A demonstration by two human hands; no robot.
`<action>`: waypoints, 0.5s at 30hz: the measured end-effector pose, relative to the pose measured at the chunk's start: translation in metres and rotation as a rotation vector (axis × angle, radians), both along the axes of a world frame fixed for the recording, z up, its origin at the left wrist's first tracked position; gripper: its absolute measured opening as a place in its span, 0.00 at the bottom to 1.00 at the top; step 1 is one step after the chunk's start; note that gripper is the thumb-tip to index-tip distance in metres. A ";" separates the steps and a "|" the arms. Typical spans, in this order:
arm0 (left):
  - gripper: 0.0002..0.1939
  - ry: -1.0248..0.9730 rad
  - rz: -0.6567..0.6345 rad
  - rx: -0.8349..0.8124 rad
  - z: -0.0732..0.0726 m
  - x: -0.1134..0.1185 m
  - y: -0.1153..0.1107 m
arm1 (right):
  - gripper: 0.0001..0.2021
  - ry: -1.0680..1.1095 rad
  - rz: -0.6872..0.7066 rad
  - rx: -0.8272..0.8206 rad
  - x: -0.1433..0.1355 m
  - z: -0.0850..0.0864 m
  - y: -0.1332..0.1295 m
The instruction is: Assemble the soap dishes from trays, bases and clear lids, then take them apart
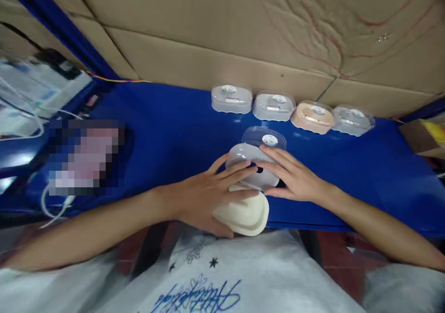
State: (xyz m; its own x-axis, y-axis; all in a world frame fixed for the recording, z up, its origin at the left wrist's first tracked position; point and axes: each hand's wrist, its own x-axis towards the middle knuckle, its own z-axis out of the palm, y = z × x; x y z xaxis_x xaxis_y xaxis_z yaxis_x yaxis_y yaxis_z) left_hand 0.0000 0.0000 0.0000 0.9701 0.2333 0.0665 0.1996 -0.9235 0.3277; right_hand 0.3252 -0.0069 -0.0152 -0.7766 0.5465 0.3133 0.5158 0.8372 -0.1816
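My left hand is at the cream, rounded oval plastic piece near the table's front edge, its thumb and index finger around that piece. The other fingers stretch over a light grey oval plastic piece with a dark hole near its middle. From the right, my right hand lies with fingers spread over the grey piece's right side, the fingertips touching it. Just behind lies a clear plastic lid with a round white sticker. Fingers partly hide both the grey and cream pieces.
Along the back of the blue table stand several clear-lidded oval boxes, one of them a peach box. A cardboard wall rises behind. On the left are a blurred-out item and a white cable; a cardboard box is far right.
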 end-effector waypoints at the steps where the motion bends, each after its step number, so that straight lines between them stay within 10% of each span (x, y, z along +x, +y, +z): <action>1: 0.55 -0.009 -0.004 -0.016 0.000 0.000 -0.001 | 0.38 -0.006 0.030 -0.018 0.001 -0.002 0.002; 15: 0.58 -0.074 0.008 -0.073 -0.005 0.002 -0.003 | 0.29 0.101 -0.184 -0.111 0.015 -0.014 0.025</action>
